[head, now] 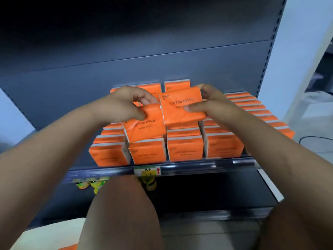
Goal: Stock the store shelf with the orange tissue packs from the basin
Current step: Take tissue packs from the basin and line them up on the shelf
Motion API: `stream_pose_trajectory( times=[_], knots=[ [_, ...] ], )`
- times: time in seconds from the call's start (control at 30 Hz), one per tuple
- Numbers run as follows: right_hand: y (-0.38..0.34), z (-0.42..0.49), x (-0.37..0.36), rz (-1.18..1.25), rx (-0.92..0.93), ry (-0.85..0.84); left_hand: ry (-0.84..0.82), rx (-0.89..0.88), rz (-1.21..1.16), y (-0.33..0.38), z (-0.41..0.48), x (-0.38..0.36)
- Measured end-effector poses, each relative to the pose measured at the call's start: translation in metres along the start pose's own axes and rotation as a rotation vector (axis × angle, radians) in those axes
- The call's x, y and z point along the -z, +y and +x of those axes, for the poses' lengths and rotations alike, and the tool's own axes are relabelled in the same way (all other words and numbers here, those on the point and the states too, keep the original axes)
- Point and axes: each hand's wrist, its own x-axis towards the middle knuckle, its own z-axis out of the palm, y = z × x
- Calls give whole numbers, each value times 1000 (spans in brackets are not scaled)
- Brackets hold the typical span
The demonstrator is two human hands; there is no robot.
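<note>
Now both hands are loaded: the left hand pinches one orange COTTON TISSUE pack between thumb and fingers, and the right hand grips a second pack just beside it. Directly beneath them the shelf carries several full rows of stocked packs. Stocking looks well advanced; these two are not yet set down. The basin is out of view, so what is left in it cannot be told.

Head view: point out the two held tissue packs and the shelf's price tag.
left held pack [146,126], head view, on its printed front.
right held pack [176,112], head view, on its printed front.
price tag [146,171], head view, middle of the label.
</note>
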Motion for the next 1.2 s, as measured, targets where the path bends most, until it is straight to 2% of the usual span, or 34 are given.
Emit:
stream_pose_trajectory(
  times=[0.2, 0.37, 0.6, 0.67, 0.87, 1.2],
  knots=[
    [-2, 7, 56, -40, -42, 103, -57, -13, -7, 30, 56, -22],
    [6, 13, 97, -23, -90, 259, -31, -43, 37, 57, 107, -46],
    [30, 45, 164, -112, -55, 434, 0, -144, 157, 87, 189, -75],
    [36, 53, 176, -195, -53, 488, 25, -175, 212, 93, 210, -84],
    [47, 78, 207, -645, -27, 598, 72, -213, 356, 92, 262, -112],
    [86, 115, 224, -695, -18, 648, 95, -260, 477, 78, 309, -138]
  ],
)
